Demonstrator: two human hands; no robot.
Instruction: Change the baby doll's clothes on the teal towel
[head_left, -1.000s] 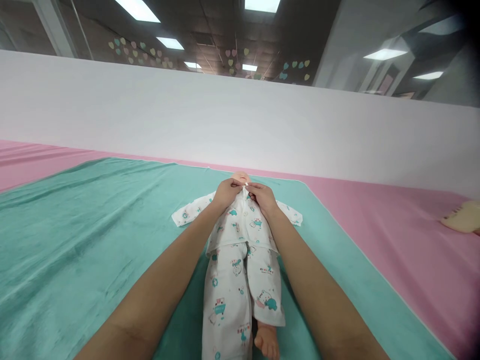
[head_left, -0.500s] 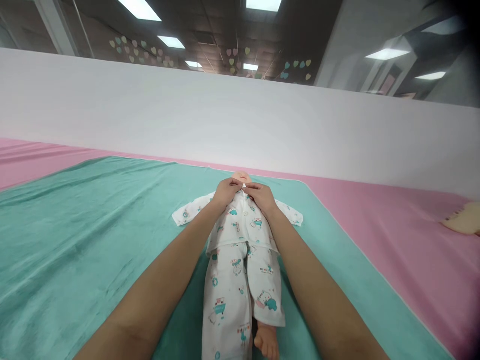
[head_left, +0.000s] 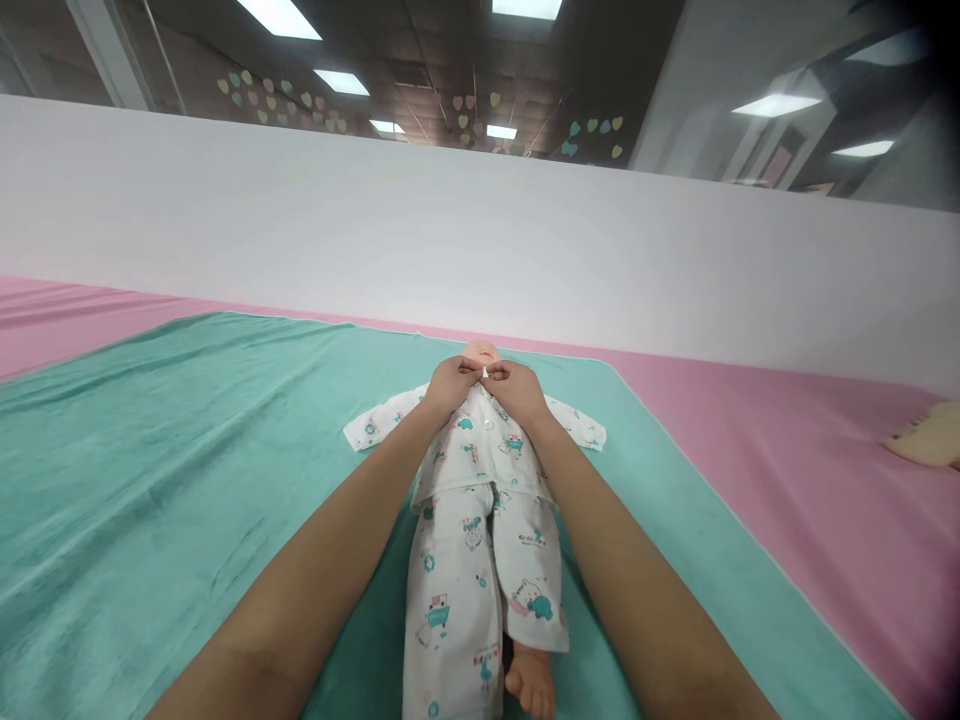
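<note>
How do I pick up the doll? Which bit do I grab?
I'd probably hold the doll around its chest, just below where the sleeves start, coming in from both sides. It lies face up with its sleeves spread wide, so both sides of its body seem reachable.

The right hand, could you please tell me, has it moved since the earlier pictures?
Yes, slightly: the right hand has shifted left, toward the left hand and away from the far right corner of the green sheet.

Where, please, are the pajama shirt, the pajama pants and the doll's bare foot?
Pajama shirt (head_left: 484, 460): head view, lower front.
Pajama pants (head_left: 454, 635): head view, leg at picture left.
Doll's bare foot (head_left: 531, 678): head view, upper surface.
</note>
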